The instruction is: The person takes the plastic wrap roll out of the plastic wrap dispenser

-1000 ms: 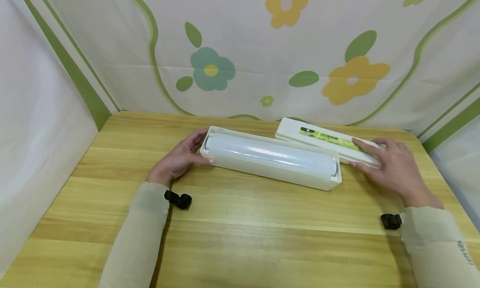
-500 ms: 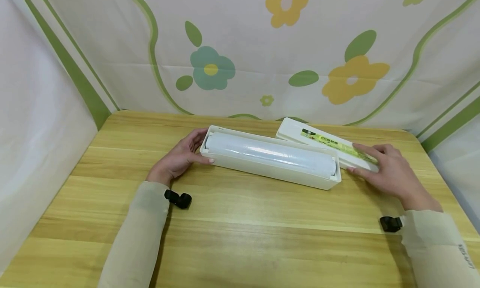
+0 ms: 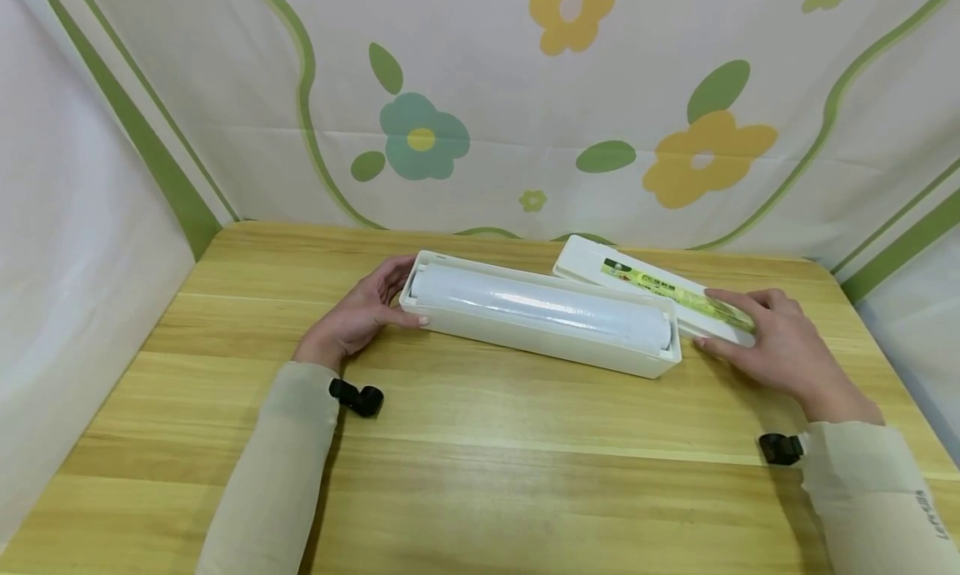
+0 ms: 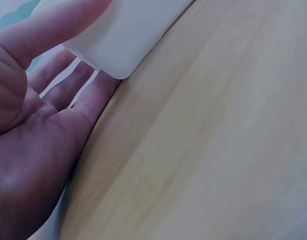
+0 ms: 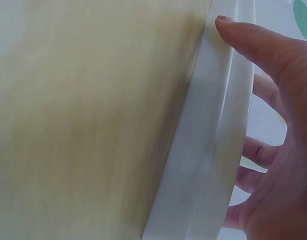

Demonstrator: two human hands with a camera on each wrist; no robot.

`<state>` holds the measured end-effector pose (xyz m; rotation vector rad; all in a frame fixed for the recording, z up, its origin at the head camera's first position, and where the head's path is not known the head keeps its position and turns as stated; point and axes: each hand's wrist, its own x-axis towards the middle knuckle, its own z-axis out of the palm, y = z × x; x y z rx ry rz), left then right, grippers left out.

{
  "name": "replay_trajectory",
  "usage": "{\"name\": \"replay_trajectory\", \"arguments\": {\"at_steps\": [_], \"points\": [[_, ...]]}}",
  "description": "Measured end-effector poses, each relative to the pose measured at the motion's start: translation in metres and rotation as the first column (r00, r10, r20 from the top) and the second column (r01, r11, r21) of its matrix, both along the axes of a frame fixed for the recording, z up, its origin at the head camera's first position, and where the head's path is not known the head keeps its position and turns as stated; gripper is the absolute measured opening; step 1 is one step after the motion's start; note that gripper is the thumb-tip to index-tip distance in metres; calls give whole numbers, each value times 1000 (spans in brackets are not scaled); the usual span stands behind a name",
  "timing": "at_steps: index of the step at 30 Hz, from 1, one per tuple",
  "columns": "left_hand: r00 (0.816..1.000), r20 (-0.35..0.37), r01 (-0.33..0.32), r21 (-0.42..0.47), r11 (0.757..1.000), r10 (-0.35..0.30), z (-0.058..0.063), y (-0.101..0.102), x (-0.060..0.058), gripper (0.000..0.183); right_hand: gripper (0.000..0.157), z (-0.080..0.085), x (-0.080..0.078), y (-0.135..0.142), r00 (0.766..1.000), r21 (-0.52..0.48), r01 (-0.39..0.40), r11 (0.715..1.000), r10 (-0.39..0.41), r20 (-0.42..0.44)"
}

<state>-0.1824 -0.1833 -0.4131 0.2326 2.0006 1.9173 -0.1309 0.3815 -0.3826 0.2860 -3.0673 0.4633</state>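
Note:
A long off-white cling film box (image 3: 540, 346) lies slantwise on the table, its top uncovered, with a shiny roll of cling film (image 3: 525, 302) inside. My left hand (image 3: 365, 310) grips the box's left end, thumb on the front wall and the other fingers behind. The left wrist view shows the box's end (image 4: 126, 42) between thumb and fingers. Behind the box's right half lies its white lid (image 3: 585, 262) with a green and yellow label. My right hand (image 3: 787, 346) holds the lid near its right end, thumb along the near side (image 5: 221, 100) and fingers on the far side.
All of this is on a wooden table (image 3: 480, 475) with light plank grain. A white curtain (image 3: 510, 83) printed with flowers and leaves hangs close behind the table's back edge. White cloth also hangs at both sides.
The right hand has shifted slightly left and toward the person, turning the lid so its right end sits nearer. The left hand and the box have hardly moved.

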Motion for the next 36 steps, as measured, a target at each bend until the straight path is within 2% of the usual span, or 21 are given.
{"name": "replay_trajectory", "arguments": {"at_steps": [4,11,15,21,26,30,36], "points": [[1000,-4,2,-12,1000,-2,0,-1,-1,97,77,1,-1,-2,1000,1,-5,1000,5,0],[1000,2,-6,-23,1000,6,-2,-2,-1,98,82,7,-6,-5,997,33,15,999,-17,75],[1000,15,0,-16,1000,0,-3,-1,0,99,81,10,-4,-9,998,31,17,999,-19,62],[1000,15,4,-8,1000,-4,-2,-2,0,101,57,24,2,-38,994,-122,-36,992,22,-107],[1000,19,0,-11,1000,1,-1,-3,0,101,39,35,6,-74,961,-206,-152,967,96,-258],[1000,19,-6,-10,1000,6,-2,-5,1,100,35,36,6,-96,926,-189,-261,947,190,-325],[999,24,-20,-16,1000,20,-2,-6,3,100,40,33,4,-114,896,-81,-314,946,267,-355]]}}
